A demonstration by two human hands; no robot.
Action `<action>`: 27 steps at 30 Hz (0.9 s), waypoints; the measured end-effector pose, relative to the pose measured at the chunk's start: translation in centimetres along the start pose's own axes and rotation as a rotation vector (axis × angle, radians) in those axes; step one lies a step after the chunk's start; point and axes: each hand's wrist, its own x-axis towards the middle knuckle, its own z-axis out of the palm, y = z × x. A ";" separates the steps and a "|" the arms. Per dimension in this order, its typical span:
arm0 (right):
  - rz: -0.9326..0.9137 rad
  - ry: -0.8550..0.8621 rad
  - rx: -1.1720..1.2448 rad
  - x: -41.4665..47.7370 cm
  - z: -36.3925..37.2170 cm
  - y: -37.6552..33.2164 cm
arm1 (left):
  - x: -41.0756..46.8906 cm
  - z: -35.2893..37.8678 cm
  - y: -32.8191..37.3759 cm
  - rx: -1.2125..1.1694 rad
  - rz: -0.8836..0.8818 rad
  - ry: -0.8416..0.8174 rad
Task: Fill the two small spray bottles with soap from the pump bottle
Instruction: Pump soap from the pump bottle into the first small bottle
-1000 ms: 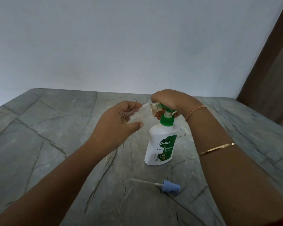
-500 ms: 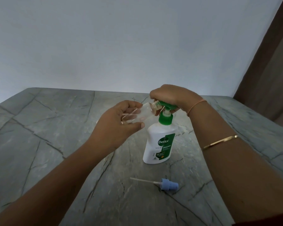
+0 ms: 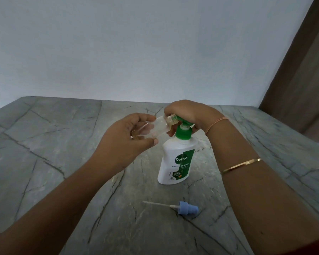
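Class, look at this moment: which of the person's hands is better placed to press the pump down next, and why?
The right hand. It already rests on the green pump head of the pump bottle, while the left hand is busy holding the small spray bottle tilted, its open neck at the nozzle.

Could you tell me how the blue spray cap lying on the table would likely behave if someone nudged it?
The blue spray cap looks like small plastic, so probably very light. Its round body lies on its side, so it may roll in an arc, its thin dip tube dragging behind. The tube looks slender and likely bends easily.
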 end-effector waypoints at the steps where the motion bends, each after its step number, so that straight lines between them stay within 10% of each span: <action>1: -0.002 0.002 0.004 0.0 0.0 0.0 | 0.0 0.0 0.0 0.002 0.000 0.001; 27: -0.033 0.100 0.006 -0.9 -0.1 -0.5 | 0.1 0.0 -0.4 0.025 0.006 0.006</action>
